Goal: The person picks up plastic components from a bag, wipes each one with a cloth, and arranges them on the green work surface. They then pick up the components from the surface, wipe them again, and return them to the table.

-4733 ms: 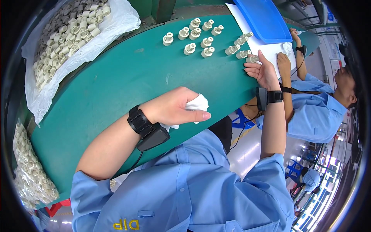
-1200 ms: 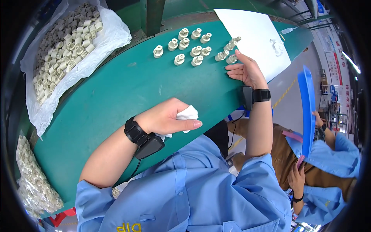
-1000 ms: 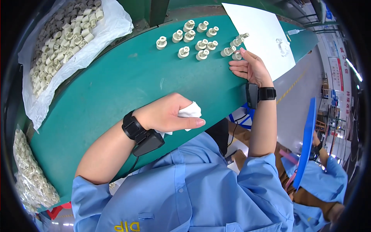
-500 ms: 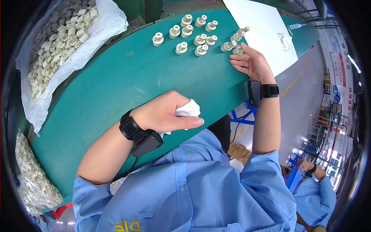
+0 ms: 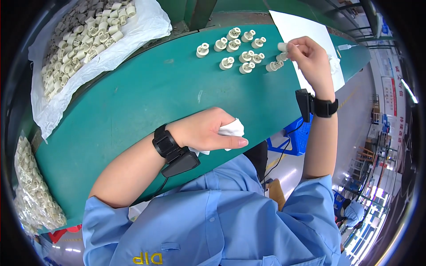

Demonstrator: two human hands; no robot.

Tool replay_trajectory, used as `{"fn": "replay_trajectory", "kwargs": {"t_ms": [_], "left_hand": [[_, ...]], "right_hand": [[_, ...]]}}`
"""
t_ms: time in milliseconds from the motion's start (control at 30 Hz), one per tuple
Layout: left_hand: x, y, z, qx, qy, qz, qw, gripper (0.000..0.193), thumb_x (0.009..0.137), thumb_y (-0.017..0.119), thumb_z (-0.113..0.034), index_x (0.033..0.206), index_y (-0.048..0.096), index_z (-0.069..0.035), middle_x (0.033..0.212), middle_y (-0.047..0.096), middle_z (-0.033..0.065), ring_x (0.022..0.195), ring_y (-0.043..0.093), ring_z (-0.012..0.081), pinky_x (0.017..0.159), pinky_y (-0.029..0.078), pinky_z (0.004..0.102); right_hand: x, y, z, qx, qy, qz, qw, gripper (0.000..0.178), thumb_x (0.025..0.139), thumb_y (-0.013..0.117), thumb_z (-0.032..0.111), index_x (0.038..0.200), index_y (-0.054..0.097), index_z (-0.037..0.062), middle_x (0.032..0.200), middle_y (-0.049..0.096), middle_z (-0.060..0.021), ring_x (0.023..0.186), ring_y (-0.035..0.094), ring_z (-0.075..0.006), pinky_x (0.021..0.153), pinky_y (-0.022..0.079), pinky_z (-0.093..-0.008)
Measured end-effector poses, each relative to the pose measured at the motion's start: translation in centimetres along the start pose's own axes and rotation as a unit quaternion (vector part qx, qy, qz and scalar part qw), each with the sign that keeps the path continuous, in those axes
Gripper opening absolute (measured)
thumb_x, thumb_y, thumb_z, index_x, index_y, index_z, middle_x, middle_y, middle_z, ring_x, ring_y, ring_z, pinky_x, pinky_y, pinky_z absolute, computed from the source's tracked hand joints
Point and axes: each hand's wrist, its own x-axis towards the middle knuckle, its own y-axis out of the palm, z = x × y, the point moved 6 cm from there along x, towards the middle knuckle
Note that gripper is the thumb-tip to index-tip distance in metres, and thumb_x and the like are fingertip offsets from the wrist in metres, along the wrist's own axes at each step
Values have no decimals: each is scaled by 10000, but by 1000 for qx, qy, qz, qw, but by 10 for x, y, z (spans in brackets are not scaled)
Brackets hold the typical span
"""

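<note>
My left hand is closed around a crumpled white cloth, held low over the near side of the green table. Up at the right, my right hand pinches a small cream plastic fitting between thumb and fingertips. Just beneath those fingers another cream fitting shows, partly hidden. A further upright fitting stands close by on the table. To their left, several similar fittings, each with a wide round base and a narrower top, stand in a loose group.
A white sheet lies at the table's far right, with a crumpled white piece on it. At the far left sits a white-lined heap of cream parts; below it is a clear bag of parts. A blue stool stands beyond the table edge.
My right hand has risen from beside the right-hand fittings and now pinches one off the table. My left hand keeps the cloth. The whole view has shifted slightly.
</note>
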Motion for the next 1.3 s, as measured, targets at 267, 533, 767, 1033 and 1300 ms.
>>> {"fn": "replay_trajectory", "kwargs": {"t_ms": [267,533,767,1033,1300], "left_hand": [[1,1,0,-14,0,2,1000,391,898,668,-357,731,577,-16,610,531,0,559,475,67,503,389,267],[1,0,1,-13,-7,5,1000,394,900,666,-362,727,577,-18,614,533,-2,570,477,67,511,392,264],[2,2,1,-2,-7,-1,1000,389,899,668,-359,724,577,-24,616,535,-3,569,482,62,514,394,255],[1,1,3,-12,-27,-5,1000,373,898,672,-347,715,572,-38,615,535,-14,562,481,57,506,397,255],[2,2,3,-8,-17,0,1000,382,897,672,-354,712,568,-37,603,528,-16,542,476,61,488,393,263]], "right_hand": [[23,40,8,-227,-4,87,970,234,815,712,249,912,702,36,723,679,-69,654,633,-137,634,504,-286],[12,17,10,-250,-129,-59,958,277,848,704,276,1007,680,50,727,669,-58,682,633,-133,634,506,-300],[13,-46,-75,-78,121,-143,979,416,887,670,376,1105,632,24,755,665,-50,688,644,-147,601,511,-248],[21,-6,-118,179,327,28,927,647,893,609,475,1195,495,-85,775,669,-165,671,699,-211,546,571,-244],[22,3,-120,229,315,45,920,617,899,607,480,1146,522,-78,808,672,-179,704,704,-230,628,608,-287]]}}
